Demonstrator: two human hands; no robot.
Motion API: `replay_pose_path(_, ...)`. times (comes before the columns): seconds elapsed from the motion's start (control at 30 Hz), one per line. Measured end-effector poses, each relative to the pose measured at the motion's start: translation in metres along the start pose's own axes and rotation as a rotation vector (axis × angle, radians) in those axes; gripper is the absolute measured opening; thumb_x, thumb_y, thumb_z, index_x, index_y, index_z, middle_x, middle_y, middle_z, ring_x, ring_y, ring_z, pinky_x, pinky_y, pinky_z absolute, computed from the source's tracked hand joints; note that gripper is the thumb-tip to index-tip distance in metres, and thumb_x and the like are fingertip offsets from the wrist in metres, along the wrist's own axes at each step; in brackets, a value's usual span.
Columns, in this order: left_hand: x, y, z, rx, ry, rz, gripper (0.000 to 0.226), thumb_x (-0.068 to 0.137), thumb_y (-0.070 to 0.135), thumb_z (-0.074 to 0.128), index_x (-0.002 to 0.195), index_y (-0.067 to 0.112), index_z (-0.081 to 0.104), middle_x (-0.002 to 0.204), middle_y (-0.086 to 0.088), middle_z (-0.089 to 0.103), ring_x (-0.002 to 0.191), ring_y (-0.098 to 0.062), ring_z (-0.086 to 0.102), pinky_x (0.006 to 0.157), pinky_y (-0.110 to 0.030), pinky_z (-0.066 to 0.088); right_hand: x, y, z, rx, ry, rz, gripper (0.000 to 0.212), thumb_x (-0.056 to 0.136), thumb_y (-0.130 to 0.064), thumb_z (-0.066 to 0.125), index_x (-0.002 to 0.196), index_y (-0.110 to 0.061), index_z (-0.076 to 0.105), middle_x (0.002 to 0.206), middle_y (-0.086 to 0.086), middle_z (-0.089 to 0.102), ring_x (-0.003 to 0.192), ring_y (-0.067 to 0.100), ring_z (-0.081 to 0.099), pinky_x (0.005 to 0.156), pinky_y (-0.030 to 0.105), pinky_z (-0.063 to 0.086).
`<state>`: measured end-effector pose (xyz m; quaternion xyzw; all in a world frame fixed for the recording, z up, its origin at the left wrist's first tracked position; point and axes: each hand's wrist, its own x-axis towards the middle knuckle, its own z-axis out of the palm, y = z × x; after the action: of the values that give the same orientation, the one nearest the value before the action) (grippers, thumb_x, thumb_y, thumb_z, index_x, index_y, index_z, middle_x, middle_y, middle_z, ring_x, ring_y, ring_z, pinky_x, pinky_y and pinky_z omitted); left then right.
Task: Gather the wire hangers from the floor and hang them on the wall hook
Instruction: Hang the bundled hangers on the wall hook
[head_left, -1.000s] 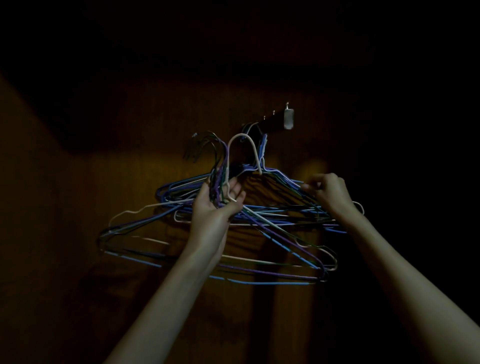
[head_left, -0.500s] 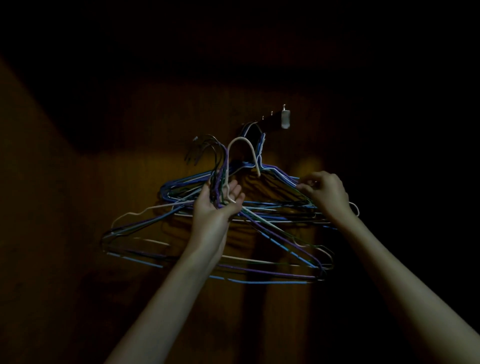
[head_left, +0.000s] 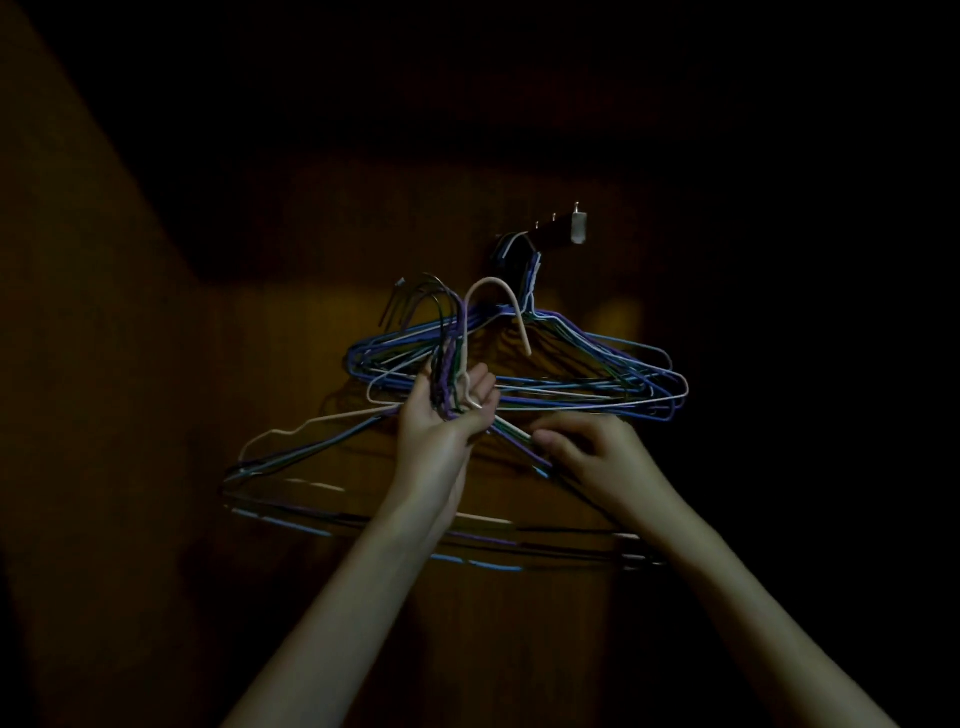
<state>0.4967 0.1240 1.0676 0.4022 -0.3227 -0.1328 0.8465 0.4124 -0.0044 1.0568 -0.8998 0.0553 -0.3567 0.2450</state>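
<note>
In dim light, my left hand (head_left: 447, 421) grips the necks of a bundle of wire hangers (head_left: 291, 441), blue, purple, green and white, raised just below the wall hook rack (head_left: 561, 231). Their hooks (head_left: 457, 306) stand up above my fingers, a white one foremost. Several more hangers (head_left: 623, 374) hang from the rack's left end, behind the bundle. My right hand (head_left: 597, 457) pinches the right shoulder wires of the held bundle, just right of my left hand.
A brown wooden wall (head_left: 260, 364) fills the view, lit faintly around the hangers and dark elsewhere. A small metal plate (head_left: 579, 228) marks the rack's right end, with two small pegs left of it.
My right hand has moved down and left, from the far right shoulder of the hangers to the wires beside my left hand. The held bundle sits a little lower.
</note>
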Motion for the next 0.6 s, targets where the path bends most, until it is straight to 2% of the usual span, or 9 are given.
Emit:
replay_pose_path(0.1,-0.014,0.005,-0.006,0.01,0.002,-0.023,0.066,0.082,-0.027,0.041,0.138,0.008,0.033,0.129,-0.022,0.053,0.115,-0.026,0.055,0.097,-0.032,0.044,-0.008,-0.008,0.003,0.048,-0.039,0.025,0.012,0.09,-0.02,0.058,0.089,-0.023,0.07,0.08,-0.014,0.065,0.078,-0.001,0.058,0.07,0.007,0.039)
replay_pose_path(0.17,-0.022,0.009,-0.009,0.029,-0.007,-0.037,0.066,0.083,-0.027,0.04,0.137,0.011,0.034,0.129,-0.02,0.054,0.116,-0.025,0.056,0.098,-0.032,0.043,-0.014,-0.013,0.006,0.096,-0.021,0.044,0.017,0.091,-0.02,0.058,0.079,-0.03,0.064,0.07,-0.015,0.062,0.068,-0.003,0.056,0.066,0.013,0.042)
replay_pose_path(0.27,-0.034,0.013,-0.011,0.052,-0.014,-0.058,0.061,0.084,-0.024,0.041,0.13,0.016,0.037,0.127,-0.016,0.057,0.114,-0.022,0.058,0.099,-0.032,0.043,-0.023,-0.021,0.007,0.14,0.039,0.061,0.024,0.092,-0.02,0.056,0.074,-0.036,0.059,0.062,-0.019,0.06,0.062,-0.005,0.055,0.063,0.018,0.042)
replay_pose_path(0.37,-0.042,0.017,-0.011,0.007,0.003,-0.078,0.057,0.084,-0.023,0.043,0.126,0.015,0.041,0.128,-0.018,0.057,0.115,-0.024,0.058,0.097,-0.032,0.044,-0.03,-0.028,0.002,0.084,0.128,0.055,0.022,0.093,-0.02,0.054,0.076,-0.033,0.057,0.068,-0.021,0.057,0.068,-0.008,0.054,0.065,0.01,0.041)
replay_pose_path(0.43,-0.045,0.02,-0.011,-0.052,0.025,-0.08,0.064,0.083,-0.026,0.041,0.135,0.012,0.036,0.131,-0.022,0.052,0.117,-0.028,0.055,0.096,-0.033,0.044,-0.035,-0.029,-0.007,0.076,0.191,0.065,0.016,0.093,-0.019,0.054,0.081,-0.028,0.059,0.073,-0.019,0.058,0.072,-0.007,0.053,0.065,0.006,0.039)
replay_pose_path(0.5,-0.049,0.023,-0.011,-0.064,0.04,-0.068,0.072,0.083,-0.025,0.041,0.144,0.009,0.027,0.131,-0.022,0.052,0.117,-0.027,0.055,0.095,-0.031,0.044,-0.041,-0.028,-0.017,0.072,0.205,0.09,0.014,0.093,-0.021,0.053,0.082,-0.028,0.06,0.078,-0.015,0.06,0.077,0.001,0.056,0.068,0.01,0.04)
replay_pose_path(0.6,-0.058,0.025,-0.005,-0.042,-0.006,-0.062,0.068,0.084,-0.024,0.043,0.14,0.012,0.033,0.128,-0.018,0.056,0.106,-0.019,0.059,0.092,-0.028,0.046,-0.05,-0.024,-0.025,0.038,0.147,0.115,0.011,0.091,-0.032,0.055,0.081,-0.033,0.059,0.083,-0.009,0.064,0.082,0.009,0.059,0.075,0.026,0.046)
